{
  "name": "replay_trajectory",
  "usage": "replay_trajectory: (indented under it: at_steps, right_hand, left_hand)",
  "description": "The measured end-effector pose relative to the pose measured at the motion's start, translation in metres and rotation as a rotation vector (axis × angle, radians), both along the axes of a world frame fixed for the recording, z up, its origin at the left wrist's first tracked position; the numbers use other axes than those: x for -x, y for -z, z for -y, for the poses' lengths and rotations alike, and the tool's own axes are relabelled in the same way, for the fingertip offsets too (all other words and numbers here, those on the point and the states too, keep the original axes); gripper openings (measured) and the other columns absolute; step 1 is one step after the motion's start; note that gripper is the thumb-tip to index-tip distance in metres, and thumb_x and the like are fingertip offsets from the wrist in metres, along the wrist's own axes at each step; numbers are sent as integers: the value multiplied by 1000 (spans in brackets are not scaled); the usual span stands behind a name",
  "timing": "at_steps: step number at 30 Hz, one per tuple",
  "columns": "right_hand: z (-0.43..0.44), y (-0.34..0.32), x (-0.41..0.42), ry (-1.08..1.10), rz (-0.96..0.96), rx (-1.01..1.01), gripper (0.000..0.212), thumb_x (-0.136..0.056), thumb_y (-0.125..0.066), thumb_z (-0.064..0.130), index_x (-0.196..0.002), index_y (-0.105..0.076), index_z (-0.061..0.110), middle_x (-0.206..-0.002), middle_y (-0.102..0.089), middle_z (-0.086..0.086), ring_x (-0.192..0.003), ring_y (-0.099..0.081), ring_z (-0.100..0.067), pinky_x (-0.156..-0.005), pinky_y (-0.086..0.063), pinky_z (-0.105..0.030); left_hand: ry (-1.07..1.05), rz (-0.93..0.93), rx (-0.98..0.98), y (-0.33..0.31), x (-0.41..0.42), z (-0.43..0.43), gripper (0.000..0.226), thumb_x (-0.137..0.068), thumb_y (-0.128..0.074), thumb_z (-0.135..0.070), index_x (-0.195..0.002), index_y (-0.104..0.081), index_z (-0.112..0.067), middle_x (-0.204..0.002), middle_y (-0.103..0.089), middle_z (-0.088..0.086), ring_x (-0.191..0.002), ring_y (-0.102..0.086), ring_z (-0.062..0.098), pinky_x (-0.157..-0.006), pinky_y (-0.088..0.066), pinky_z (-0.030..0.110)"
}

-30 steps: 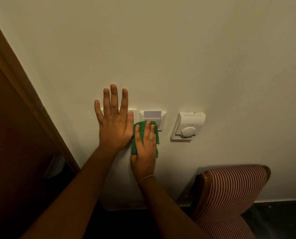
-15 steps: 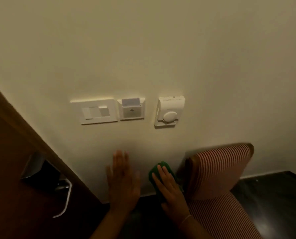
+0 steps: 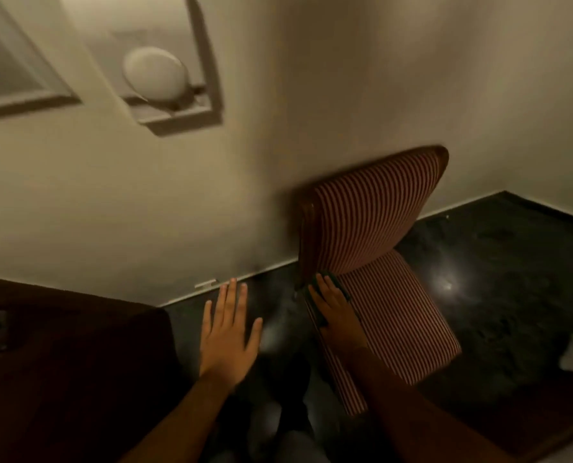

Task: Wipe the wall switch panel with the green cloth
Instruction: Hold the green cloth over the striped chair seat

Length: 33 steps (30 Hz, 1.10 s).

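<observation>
Right hand (image 3: 335, 312) lies pressed flat on the cloth (image 3: 336, 285) at the chair (image 3: 375, 228) seat; left hand (image 3: 228, 332) hovers spread and empty. I judge wiping paused: panel (image 3: 18, 61) sits far above both.

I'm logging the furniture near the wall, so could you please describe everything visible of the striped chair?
The striped chair is upholstered in fine red and pale stripes, with a dark wooden frame showing along its back's edge. Its backrest stands close against the wall, its seat over the dark floor. The right hand rests on the seat's near corner, over a dark cloth.
</observation>
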State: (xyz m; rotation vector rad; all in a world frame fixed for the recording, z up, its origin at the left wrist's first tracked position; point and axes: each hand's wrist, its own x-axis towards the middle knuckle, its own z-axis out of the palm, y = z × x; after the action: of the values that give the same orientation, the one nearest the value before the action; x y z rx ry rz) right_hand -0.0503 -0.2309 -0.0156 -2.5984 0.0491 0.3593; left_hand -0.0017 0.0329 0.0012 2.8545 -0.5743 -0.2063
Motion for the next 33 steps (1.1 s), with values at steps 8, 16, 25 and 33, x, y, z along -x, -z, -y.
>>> replay_trajectory:
  at_steps: [8, 16, 25, 33]
  right_hand:
    - [48, 100, 0, -16, -215, 75, 73, -103, -54, 18, -169, -20, 17, -178, -1, -8, -167, 3, -30, -133, -7, -43]
    - [81, 170, -6, 63, -317, 49, 88, -98, -56, 0, -170, -10, 20, -179, 8, -7, -166, 10, -30, -135, -4, -47]
    - [85, 216, -22, 84, -347, 74, 89, -102, -56, 5, -171, -1, 22, -179, 12, -7, -166, 10, -31, -135, -6, -51]
    - [72, 192, -10, -43, -430, 260, 94, -106, -42, 61, -168, 16, 20, -176, 23, -12, -165, 17, -35, -134, 2, -55]
  left_hand:
    - [4, -132, -46, 90, 34, 59, 76, -109, -40, -52, -172, -38, -9, -182, -28, 13, -168, -28, 32, -133, -19, 54]
    - [18, -227, -130, 141, 34, 97, 81, -111, -26, -59, -178, -11, -17, -186, -1, 6, -171, 3, 25, -133, 22, 37]
    - [35, -273, -169, 170, 26, 111, 80, -114, -36, -55, -178, -1, -20, -184, 12, 0, -169, 17, 19, -131, 25, 37]
    - [98, -288, -199, 162, 31, 84, 81, -115, -35, -56, -177, 3, -21, -185, 14, 1, -169, 18, 20, -133, 22, 41]
